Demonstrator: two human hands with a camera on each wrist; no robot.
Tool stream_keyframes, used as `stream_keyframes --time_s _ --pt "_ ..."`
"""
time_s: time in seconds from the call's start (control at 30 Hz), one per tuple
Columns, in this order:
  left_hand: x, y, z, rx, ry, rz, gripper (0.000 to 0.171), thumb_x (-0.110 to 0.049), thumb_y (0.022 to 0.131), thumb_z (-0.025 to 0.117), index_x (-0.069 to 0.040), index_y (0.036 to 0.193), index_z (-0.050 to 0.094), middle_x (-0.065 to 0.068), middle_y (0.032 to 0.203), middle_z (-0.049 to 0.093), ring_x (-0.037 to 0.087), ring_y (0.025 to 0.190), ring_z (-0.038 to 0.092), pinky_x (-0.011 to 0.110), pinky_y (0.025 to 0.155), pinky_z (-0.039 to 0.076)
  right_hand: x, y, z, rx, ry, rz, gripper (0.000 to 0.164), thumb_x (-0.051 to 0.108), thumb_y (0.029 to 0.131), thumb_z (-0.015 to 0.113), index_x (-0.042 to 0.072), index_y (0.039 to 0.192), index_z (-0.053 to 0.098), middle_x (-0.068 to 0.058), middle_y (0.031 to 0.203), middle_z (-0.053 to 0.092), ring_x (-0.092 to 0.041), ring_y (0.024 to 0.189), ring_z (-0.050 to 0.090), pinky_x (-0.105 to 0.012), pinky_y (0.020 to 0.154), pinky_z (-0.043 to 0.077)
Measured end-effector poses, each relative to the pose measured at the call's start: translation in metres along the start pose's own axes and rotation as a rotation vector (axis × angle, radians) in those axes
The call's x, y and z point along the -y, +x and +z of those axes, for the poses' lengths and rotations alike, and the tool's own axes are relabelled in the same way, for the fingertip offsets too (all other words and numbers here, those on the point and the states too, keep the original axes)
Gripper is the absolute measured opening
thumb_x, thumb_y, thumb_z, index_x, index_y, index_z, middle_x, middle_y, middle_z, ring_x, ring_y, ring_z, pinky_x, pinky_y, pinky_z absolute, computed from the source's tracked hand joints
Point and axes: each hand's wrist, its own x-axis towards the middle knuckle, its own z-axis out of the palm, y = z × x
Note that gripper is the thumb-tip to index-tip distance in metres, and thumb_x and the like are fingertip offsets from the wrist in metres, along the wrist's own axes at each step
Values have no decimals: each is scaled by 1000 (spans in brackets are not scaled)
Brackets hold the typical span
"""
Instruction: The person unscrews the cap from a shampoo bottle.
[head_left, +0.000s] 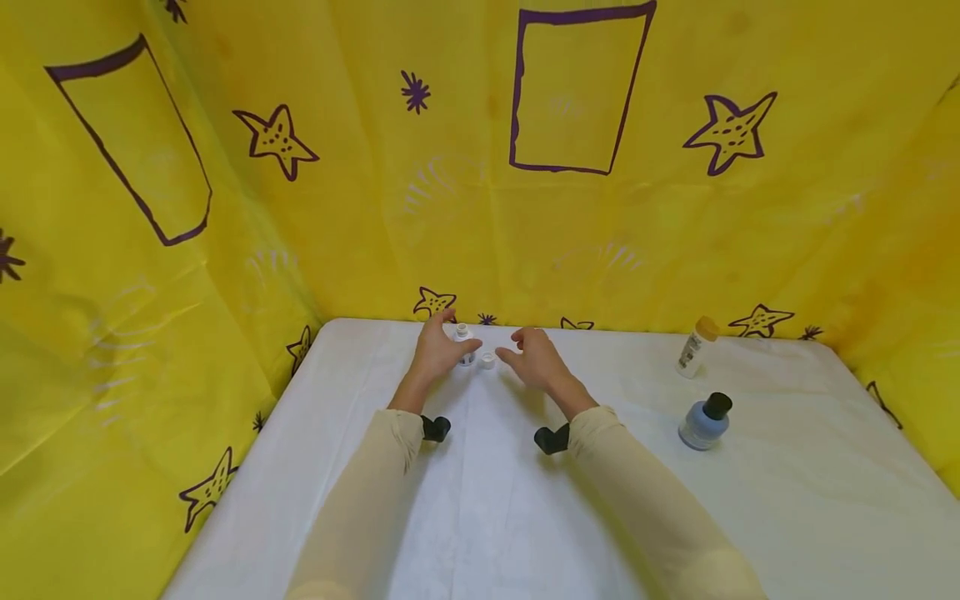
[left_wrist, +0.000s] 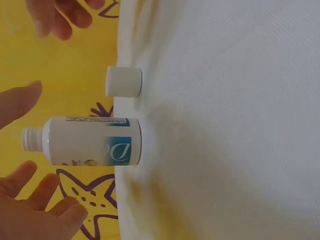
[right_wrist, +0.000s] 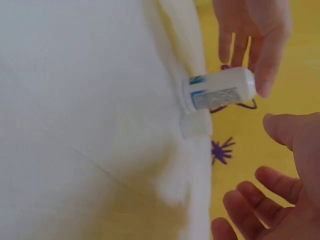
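Observation:
A small white bottle [left_wrist: 80, 142] with a blue label and a bare threaded neck stands upright near the table's far edge. Its detached white cap [left_wrist: 124, 81] sits on the cloth just to the right of it. My left hand [head_left: 437, 350] is spread around the bottle, thumb on one side and fingers on the other; in the left wrist view gaps show between them and the bottle. To the right of the cap [head_left: 487, 360], my right hand [head_left: 536, 360] hovers with thumb and fingers apart, holding nothing.
Farther right stand a white bottle with an orange cap [head_left: 697, 346] and, nearer, a blue bottle with a black cap [head_left: 703, 423]. The white-covered table [head_left: 480, 500] meets a yellow starfish-patterned curtain [head_left: 465, 217] at the back and left.

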Motion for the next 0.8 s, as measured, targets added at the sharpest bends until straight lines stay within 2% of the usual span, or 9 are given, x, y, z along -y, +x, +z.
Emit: stream_keyframes --time_s 0.13,0.3,0.37,0.57,0.8 --pt "-5 -4 -3 -19 34 7 96 -34 82 86 -14 158 31 12 164 33 34 152 32 53 124 30 -2 -13 -16 -34 -36 -48 62 40 101 63 -3 143 49 -22 137 56 -35 122 57 -49 105 50" --pt "-13 -12 -7 -10 90 15 108 -43 80 87 -20 162 20 11 168 22 33 154 26 55 123 30 -3 -32 -41 -83 -108 -113 67 42 101 61 -3 149 42 -25 141 53 -39 127 53 -52 106 48" --pt "-16 -15 -6 -5 112 38 109 -46 79 86 -20 162 19 11 169 21 33 154 24 55 123 30 -5 -40 -52 -94 -119 -118 69 42 102 60 -3 150 39 -26 143 50 -41 129 50 -54 108 45" --pt "-32 -25 0 27 143 167 108 -46 80 85 -18 161 20 8 167 19 30 155 16 55 124 29 -8 -62 -86 -108 -114 -122 72 41 103 59 -3 153 33 -27 147 42 -45 136 41 -59 112 39" --pt "-60 -43 19 88 172 265 107 -44 81 85 -20 162 19 4 170 17 28 161 0 58 127 18 -16 -87 -117 -116 -159 -137 67 37 104 58 -4 152 36 -29 151 39 -46 138 39 -61 111 40"
